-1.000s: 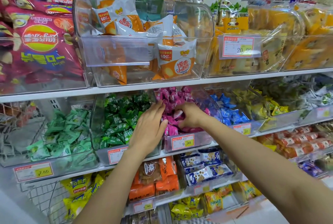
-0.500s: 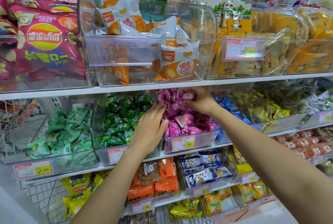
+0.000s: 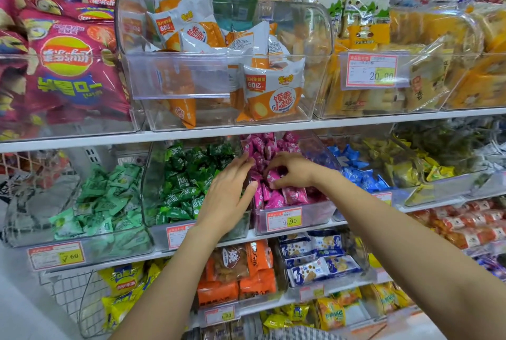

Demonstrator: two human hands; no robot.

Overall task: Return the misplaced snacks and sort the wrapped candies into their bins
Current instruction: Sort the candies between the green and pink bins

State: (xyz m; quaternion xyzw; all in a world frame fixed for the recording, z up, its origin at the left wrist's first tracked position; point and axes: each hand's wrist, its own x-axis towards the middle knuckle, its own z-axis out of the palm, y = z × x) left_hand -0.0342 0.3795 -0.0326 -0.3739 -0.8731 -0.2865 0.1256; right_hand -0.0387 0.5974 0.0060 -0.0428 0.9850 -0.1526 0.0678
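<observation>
Your left hand lies nearest you. Its fingers are straight and together, resting flat across the wall between the dark green candies and the pink bin, with the fingertips touching the pink heap. Your right hand is just beyond and to its right, inside that bin, fingers curled down and pinching among the pink wrapped candies. How many pieces it holds cannot be told, since the fingers cover them. The heap lies directly under and ahead of both hands, and the bin's long axis runs away from you beneath the upper shelf. The right hand is the nearer to the blue candies in the next bin to its right. No stray colour can be made out in the pink heap. Its rear is hidden by the shelf above, and your left palm covers part of the green candies' bin front.
</observation>
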